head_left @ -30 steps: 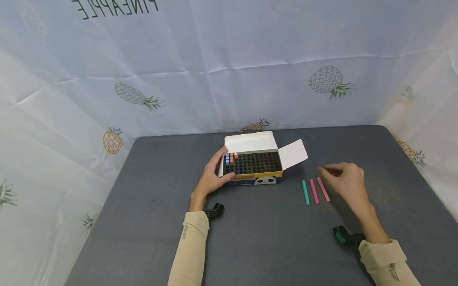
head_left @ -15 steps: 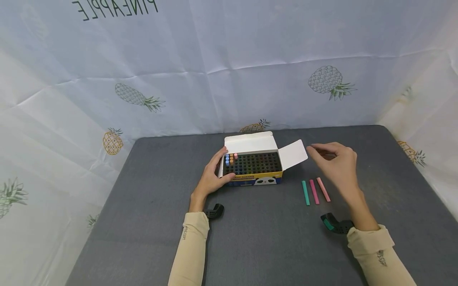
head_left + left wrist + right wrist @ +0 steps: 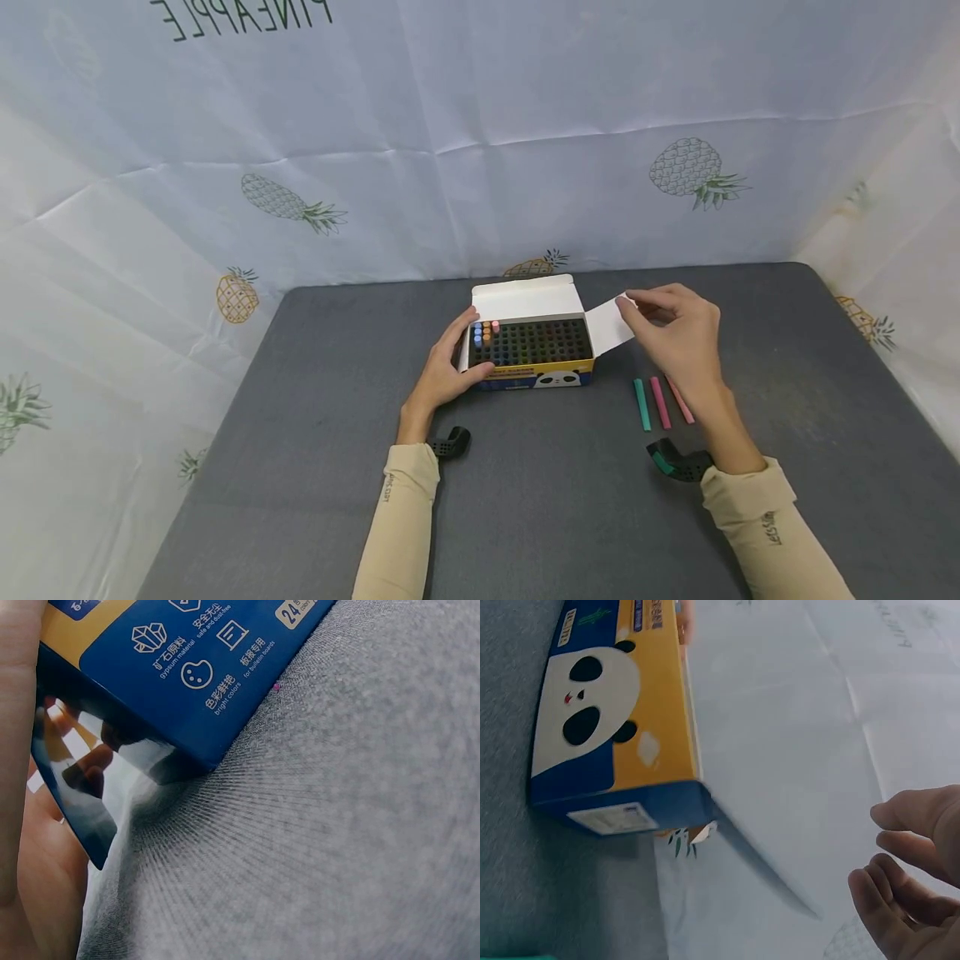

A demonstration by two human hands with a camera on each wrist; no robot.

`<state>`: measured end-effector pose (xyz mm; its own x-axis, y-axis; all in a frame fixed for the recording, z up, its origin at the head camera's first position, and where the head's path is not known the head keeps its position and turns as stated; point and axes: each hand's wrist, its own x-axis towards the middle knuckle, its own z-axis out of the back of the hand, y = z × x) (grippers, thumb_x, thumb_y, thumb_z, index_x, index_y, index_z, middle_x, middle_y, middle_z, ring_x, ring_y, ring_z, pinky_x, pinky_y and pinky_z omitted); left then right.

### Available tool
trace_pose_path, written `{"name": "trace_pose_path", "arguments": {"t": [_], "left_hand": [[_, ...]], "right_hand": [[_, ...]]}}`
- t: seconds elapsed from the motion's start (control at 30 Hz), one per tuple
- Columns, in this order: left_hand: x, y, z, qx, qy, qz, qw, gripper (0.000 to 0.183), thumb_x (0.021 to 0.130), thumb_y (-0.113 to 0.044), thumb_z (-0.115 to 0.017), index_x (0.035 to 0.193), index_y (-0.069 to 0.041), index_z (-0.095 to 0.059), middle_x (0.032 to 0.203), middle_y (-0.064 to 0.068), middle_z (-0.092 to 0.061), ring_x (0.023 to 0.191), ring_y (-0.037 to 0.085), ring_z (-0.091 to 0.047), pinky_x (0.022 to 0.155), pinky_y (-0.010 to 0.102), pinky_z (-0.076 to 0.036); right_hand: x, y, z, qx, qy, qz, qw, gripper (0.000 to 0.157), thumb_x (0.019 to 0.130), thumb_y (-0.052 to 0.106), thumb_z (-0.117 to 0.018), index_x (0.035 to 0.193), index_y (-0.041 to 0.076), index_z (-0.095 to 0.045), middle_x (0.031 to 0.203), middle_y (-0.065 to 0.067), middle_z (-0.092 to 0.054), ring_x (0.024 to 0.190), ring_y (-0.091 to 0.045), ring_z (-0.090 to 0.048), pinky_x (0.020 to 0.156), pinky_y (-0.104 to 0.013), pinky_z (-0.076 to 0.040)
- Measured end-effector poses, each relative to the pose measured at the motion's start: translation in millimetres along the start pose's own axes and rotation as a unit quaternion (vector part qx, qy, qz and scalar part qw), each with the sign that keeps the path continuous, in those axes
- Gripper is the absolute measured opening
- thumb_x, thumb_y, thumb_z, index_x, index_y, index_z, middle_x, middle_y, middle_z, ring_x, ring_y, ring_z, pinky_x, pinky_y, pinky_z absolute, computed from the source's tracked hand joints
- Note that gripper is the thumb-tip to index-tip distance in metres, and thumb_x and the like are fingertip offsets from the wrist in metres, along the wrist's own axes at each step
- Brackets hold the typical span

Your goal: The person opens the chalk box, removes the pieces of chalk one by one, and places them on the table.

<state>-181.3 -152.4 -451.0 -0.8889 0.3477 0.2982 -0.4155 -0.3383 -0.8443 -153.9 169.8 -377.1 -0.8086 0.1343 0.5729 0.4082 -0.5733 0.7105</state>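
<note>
My left hand (image 3: 442, 367) grips the left end of an open chalk box (image 3: 558, 378), thumb at the front and fingers toward the back. Inside, a dark holder (image 3: 540, 342) full of round holes carries several blue, orange and pink chalk sticks (image 3: 486, 327) at its left. My right hand (image 3: 678, 329), fingers bent, overlaps the right side flap (image 3: 609, 325) in the head view. In the right wrist view its fingertips (image 3: 881, 816) stand apart from the flap, with nothing visible between them. A green chalk (image 3: 642, 405), a magenta chalk (image 3: 660, 402) and a pink chalk (image 3: 681, 402) lie nearby.
The box stands toward the back of a dark grey table (image 3: 300, 467), its white lid (image 3: 525, 296) raised behind it. A white curtain (image 3: 465, 208) with pineapple prints hangs close behind and at both sides.
My right hand has moved left and away from me, from beside the loose chalks to the right side flap. My left hand and the box have stayed in place.
</note>
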Motion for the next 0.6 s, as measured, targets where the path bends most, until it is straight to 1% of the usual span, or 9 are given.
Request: {"name": "trace_pose_path", "arguments": {"t": [0.17,0.3,0.37,0.43,0.53,0.6], "left_hand": [[0.1,1.1,-1.0,-0.004,-0.001,-0.004,1.0000,0.077,0.086,-0.004,-0.076,0.154,0.001,-0.040,0.166,0.023,-0.030,0.156,0.040,-0.027,0.125,0.060,-0.028],[0.1,1.9,-1.5,-0.001,-0.002,-0.005,1.0000,0.078,0.085,-0.002,-0.076,0.154,0.001,-0.040,0.166,0.023,-0.030,0.156,0.040,-0.028,0.124,0.059,-0.030],[0.1,1.6,-2.0,0.000,-0.002,-0.004,1.0000,0.078,0.085,-0.001,-0.076,0.155,0.001,-0.040,0.166,0.022,-0.030,0.156,0.039,-0.028,0.124,0.059,-0.030],[0.1,1.1,-2.3,0.001,-0.002,-0.002,1.0000,0.078,0.086,-0.001,-0.075,0.155,0.001,-0.039,0.167,0.022,-0.029,0.156,0.039,-0.028,0.124,0.058,-0.030],[0.1,1.1,-2.4,-0.001,-0.002,-0.002,1.0000,0.079,0.086,-0.001,-0.075,0.155,0.001,-0.039,0.167,0.022,-0.029,0.156,0.039,-0.028,0.125,0.059,-0.030],[0.0,1.6,-1.9,-0.001,-0.002,-0.004,1.0000,0.079,0.086,-0.001,-0.076,0.155,0.001,-0.039,0.167,0.022,-0.029,0.156,0.039,-0.027,0.125,0.059,-0.029]], "right_hand": [[2.6,5.4,-8.4,0.014,0.010,0.001,1.000,0.016,0.089,0.007,-0.078,0.101,-0.004,-0.080,0.092,-0.021,-0.072,0.076,0.021,-0.053,0.072,-0.001,-0.047],[3.5,8.3,-20.5,0.028,0.028,0.010,0.999,0.016,0.088,0.005,-0.079,0.101,-0.004,-0.080,0.092,-0.020,-0.074,0.078,0.020,-0.054,0.072,-0.003,-0.050],[3.5,9.8,-27.7,0.032,0.038,0.010,0.999,0.016,0.088,0.006,-0.079,0.101,-0.003,-0.080,0.092,-0.020,-0.074,0.078,0.017,-0.056,0.073,-0.005,-0.053],[2.9,11.6,-35.0,0.029,0.046,0.009,0.998,0.016,0.088,0.007,-0.079,0.102,-0.002,-0.080,0.092,-0.018,-0.074,0.077,0.007,-0.061,0.072,-0.012,-0.057],[1.0,14.8,-45.7,0.035,0.060,0.004,0.998,0.018,0.088,0.008,-0.079,0.102,-0.003,-0.080,0.092,-0.019,-0.074,0.077,-0.015,-0.070,0.072,-0.030,-0.063],[-0.9,16.7,-53.3,0.045,0.073,0.000,0.996,0.019,0.088,0.007,-0.079,0.104,-0.004,-0.080,0.092,-0.020,-0.072,0.078,-0.028,-0.072,0.073,-0.039,-0.064]]}}
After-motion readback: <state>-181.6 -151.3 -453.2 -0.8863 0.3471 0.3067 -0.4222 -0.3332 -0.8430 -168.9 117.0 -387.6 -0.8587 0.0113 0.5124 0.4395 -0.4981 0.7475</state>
